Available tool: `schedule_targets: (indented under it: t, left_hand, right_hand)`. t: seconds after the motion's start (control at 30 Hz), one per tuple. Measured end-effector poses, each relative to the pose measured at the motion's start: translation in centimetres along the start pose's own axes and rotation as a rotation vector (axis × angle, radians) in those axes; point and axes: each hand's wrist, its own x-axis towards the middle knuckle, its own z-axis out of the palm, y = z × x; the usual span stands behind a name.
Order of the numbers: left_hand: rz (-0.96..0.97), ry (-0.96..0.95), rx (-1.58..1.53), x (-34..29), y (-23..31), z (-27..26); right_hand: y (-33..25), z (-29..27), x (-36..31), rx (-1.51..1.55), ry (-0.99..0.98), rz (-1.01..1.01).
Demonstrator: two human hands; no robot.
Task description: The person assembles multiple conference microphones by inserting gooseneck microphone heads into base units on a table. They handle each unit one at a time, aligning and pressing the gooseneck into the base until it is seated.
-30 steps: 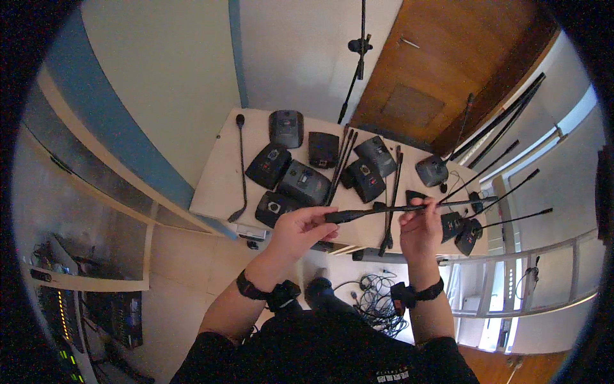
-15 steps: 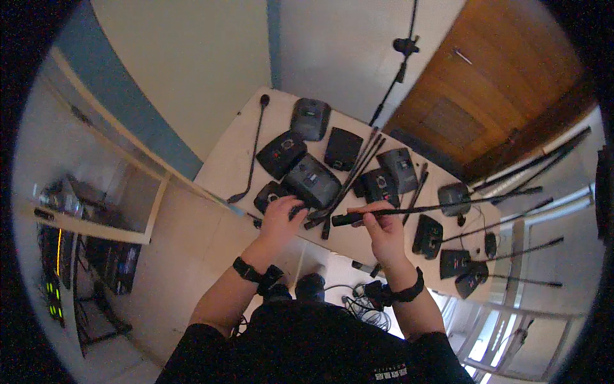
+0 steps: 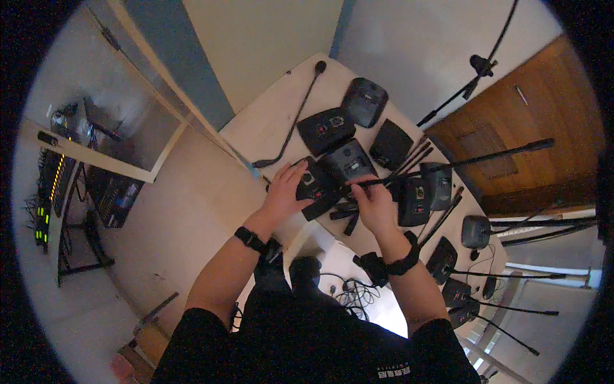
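A black microphone base lies near the table's front edge under my left hand. My fingers are over its top and my thumb at its near edge, gripping it. My right hand is closed around the lower part of a black gooseneck microphone, whose long stem slants up to the right. Its lower end points at the base; whether the two touch I cannot make out. Just beyond the hands sits another base, and several loose gooseneck stems lie partly behind my right hand.
More bases spread across the table. A single gooseneck lies at its left. Bases with stems fitted stand at the right. A microphone stand rises behind. Cables lie on the floor; an equipment rack is far left.
The gooseneck's lower end has come over to the base by my left hand, and its stem now tilts further upward. My left hand has gripped that base. The view has turned.
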Motion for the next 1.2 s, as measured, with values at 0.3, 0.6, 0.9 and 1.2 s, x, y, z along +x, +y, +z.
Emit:
schedule_targets:
  t: [0.3, 0.6, 0.9, 1.2]
  left_hand:
    - [0.01, -0.065, -0.225, 0.6, -2.4, -0.1]
    - [0.078, 0.012, -0.293, 0.1, -3.3, 0.3]
    - [0.067, 0.035, -0.348, 0.2, -3.7, 0.5]
    - [0.05, -0.053, -0.318, 0.0, -3.8, 0.4]
  right_hand:
    - [-1.9, 6.2, 3.7, -0.2, 0.052, 0.087]
    - [-3.3, 8.1, 3.7, -0.379, -0.003, 0.086]
    - [0.0, 8.9, 2.9, -0.262, 0.115, -0.059]
    - [-0.1, 9.0, 3.6, -0.362, -0.01, -0.03]
